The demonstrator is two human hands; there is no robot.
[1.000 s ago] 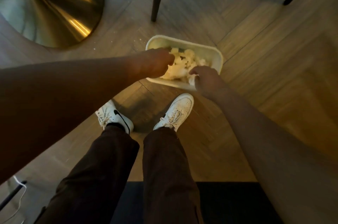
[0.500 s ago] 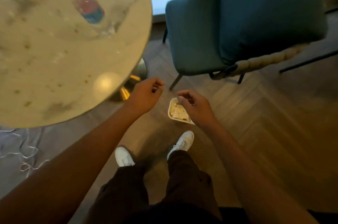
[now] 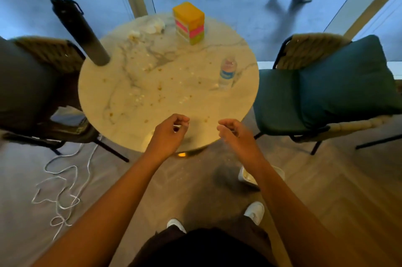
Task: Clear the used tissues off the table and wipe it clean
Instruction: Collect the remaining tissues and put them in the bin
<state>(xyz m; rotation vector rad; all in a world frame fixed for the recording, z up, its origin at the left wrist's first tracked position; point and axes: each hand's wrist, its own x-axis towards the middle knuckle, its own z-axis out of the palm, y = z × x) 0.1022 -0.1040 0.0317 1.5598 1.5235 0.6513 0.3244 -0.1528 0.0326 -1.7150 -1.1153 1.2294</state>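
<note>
- Still on table, upper centre: crumpled tissues, beside colourful box.
- Low centre: left hand, right hand, fingers loosely curled, holding nothing.
- Lower right, floor: white bin, contents hidden by forearm.

Both hands empty, curled, above crumb-strewn table.

Glossy veined marble surface, crumb-specked; crumpled paper tissues; clear plastic bottle; matt wood floor; teal cloth cushion.
</note>
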